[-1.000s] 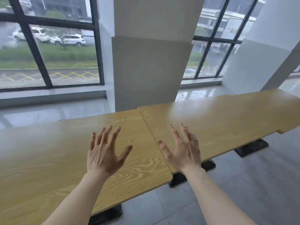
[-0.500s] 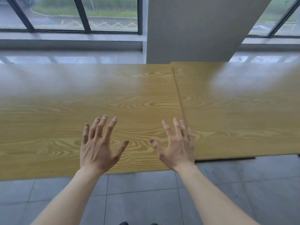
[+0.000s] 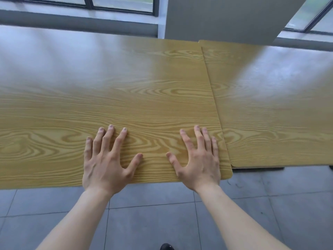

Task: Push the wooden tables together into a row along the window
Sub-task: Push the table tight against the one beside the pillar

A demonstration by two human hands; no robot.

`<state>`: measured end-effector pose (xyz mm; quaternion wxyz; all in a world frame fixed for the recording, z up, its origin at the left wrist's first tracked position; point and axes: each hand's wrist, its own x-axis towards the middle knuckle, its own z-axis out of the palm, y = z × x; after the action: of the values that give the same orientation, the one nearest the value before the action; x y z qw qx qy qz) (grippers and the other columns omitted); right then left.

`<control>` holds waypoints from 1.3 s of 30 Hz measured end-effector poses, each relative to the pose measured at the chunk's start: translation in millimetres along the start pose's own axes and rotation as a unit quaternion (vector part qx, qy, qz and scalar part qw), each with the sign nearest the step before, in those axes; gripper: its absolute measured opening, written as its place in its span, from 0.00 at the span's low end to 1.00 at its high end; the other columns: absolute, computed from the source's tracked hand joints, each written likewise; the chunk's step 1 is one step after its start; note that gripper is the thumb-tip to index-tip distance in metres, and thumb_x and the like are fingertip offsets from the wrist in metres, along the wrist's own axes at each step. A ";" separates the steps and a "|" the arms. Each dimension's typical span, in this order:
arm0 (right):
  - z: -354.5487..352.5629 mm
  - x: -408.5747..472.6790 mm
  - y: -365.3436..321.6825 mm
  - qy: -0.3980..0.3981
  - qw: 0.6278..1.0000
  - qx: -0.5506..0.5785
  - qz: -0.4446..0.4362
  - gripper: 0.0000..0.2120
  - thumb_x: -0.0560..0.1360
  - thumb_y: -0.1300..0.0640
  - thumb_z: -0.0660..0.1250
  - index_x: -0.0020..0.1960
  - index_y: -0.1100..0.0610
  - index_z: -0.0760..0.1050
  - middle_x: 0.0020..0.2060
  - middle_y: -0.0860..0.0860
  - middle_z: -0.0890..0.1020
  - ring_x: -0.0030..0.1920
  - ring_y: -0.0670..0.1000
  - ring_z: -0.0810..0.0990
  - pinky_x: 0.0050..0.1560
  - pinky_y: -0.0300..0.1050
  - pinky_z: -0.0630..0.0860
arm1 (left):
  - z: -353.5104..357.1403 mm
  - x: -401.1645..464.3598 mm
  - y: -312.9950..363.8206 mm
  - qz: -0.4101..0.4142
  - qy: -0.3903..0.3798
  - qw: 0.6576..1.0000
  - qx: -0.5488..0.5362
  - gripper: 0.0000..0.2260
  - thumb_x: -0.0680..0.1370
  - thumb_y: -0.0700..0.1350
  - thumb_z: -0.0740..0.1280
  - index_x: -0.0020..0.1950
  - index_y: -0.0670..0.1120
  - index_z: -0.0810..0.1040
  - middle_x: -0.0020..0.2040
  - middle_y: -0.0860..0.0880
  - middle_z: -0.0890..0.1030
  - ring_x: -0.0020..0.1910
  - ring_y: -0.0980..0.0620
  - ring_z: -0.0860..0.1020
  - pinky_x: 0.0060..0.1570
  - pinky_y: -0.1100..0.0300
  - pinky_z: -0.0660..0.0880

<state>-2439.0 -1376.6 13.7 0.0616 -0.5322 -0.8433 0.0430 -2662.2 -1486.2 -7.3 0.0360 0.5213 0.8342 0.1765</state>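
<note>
Two wooden tables stand side by side below the window. The left table [image 3: 111, 91] fills most of the view; its near edge juts slightly closer to me than that of the right table [image 3: 273, 109]. A thin seam runs between them, and they touch or nearly touch. My left hand [image 3: 106, 159] lies flat on the left table near its front edge, fingers spread. My right hand [image 3: 200, 157] also lies flat on the left table, close to its right front corner, fingers apart. Neither hand holds anything.
A grey pillar [image 3: 225, 17] rises just behind the seam of the tables. A window sill and dark window frames [image 3: 90, 4] run along the back. Grey floor tiles [image 3: 153, 213] lie under my arms, with a dark shoe tip [image 3: 166, 247] at the bottom edge.
My view has tilted down and moved closer to the tables. Both hands came down from hovering above the left table to lying flat on its top near the front edge.
</note>
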 end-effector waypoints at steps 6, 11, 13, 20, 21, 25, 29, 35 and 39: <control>9.5 19.5 -14.0 -0.001 1.000 0.028 -0.004 0.40 0.75 0.22 0.48 0.83 0.38 0.53 0.85 0.52 0.50 0.84 0.53 0.41 0.82 0.59 0.41 | -10.4 13.8 -14.1 -0.009 0.004 1.000 0.016 0.38 0.75 0.75 0.53 0.80 0.59 0.65 0.82 0.47 0.62 0.83 0.45 0.53 0.81 0.41 0.47; 18.3 -1.1 -12.2 -0.011 0.999 0.035 -0.006 0.40 0.75 0.22 0.48 0.82 0.38 0.55 0.84 0.52 0.51 0.84 0.52 0.42 0.82 0.59 0.43 | 0.4 -9.5 -19.6 -0.015 -0.018 0.999 0.026 0.38 0.74 0.76 0.51 0.80 0.59 0.66 0.82 0.48 0.64 0.83 0.45 0.55 0.80 0.40 0.49; 22.0 -4.0 -11.8 -0.025 0.999 0.033 -0.004 0.40 0.75 0.22 0.47 0.83 0.37 0.52 0.85 0.51 0.50 0.84 0.52 0.40 0.82 0.58 0.41 | 2.8 -12.7 -21.4 -0.018 -0.027 0.999 0.025 0.38 0.74 0.77 0.51 0.80 0.59 0.66 0.82 0.48 0.64 0.83 0.45 0.55 0.80 0.40 0.49; 24.9 5.3 -11.2 -0.022 0.999 0.030 -0.005 0.40 0.75 0.21 0.45 0.83 0.37 0.52 0.85 0.51 0.50 0.84 0.52 0.40 0.82 0.59 0.42 | 6.6 -6.7 -23.1 -0.019 -0.021 0.999 0.027 0.38 0.74 0.76 0.54 0.80 0.59 0.66 0.82 0.48 0.64 0.83 0.45 0.54 0.80 0.40 0.49; 25.6 5.3 -11.9 -0.024 0.999 0.029 -0.007 0.40 0.75 0.21 0.45 0.83 0.37 0.52 0.85 0.51 0.50 0.84 0.52 0.40 0.82 0.59 0.43 | 6.1 -6.7 -23.3 -0.018 -0.022 0.999 0.027 0.37 0.74 0.75 0.54 0.80 0.59 0.66 0.82 0.48 0.64 0.83 0.45 0.54 0.80 0.40 0.49; 25.5 5.1 -12.3 -0.028 0.999 0.032 -0.009 0.41 0.75 0.21 0.45 0.83 0.38 0.52 0.85 0.51 0.49 0.84 0.52 0.40 0.82 0.60 0.43 | 6.4 -5.8 -23.2 -0.020 -0.032 0.999 0.028 0.37 0.75 0.75 0.55 0.80 0.59 0.65 0.82 0.48 0.64 0.83 0.46 0.55 0.80 0.40 0.49; 17.1 3.1 -12.3 -0.054 0.997 0.060 -0.008 0.42 0.75 0.21 0.45 0.83 0.39 0.52 0.85 0.52 0.48 0.83 0.52 0.37 0.81 0.61 0.42 | 0.0 -8.3 -22.9 -0.019 -0.055 0.998 0.018 0.38 0.75 0.76 0.51 0.81 0.59 0.63 0.82 0.48 0.62 0.83 0.47 0.54 0.80 0.39 0.50; -27.4 46.7 -17.8 -0.072 0.995 0.072 -0.015 0.44 0.73 0.19 0.41 0.83 0.39 0.51 0.85 0.51 0.48 0.84 0.52 0.41 0.81 0.57 0.40 | -41.6 35.7 -17.2 -0.011 -0.040 0.999 0.010 0.38 0.75 0.75 0.52 0.81 0.58 0.64 0.81 0.49 0.65 0.82 0.48 0.59 0.80 0.43 0.51; -60.6 104.8 -35.8 -0.070 0.995 0.075 -0.001 0.47 0.70 0.19 0.36 0.84 0.39 0.50 0.85 0.52 0.48 0.84 0.52 0.43 0.83 0.57 0.43 | -71.7 106.8 -18.3 -0.022 -0.018 1.000 -0.011 0.38 0.75 0.75 0.52 0.80 0.58 0.64 0.80 0.49 0.66 0.81 0.48 0.61 0.81 0.45 0.51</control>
<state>-2506.5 -1297.0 84.7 0.0419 -0.5211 -0.8404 0.1429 -2743.7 -1417.6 66.9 0.0607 0.5051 0.8428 0.1757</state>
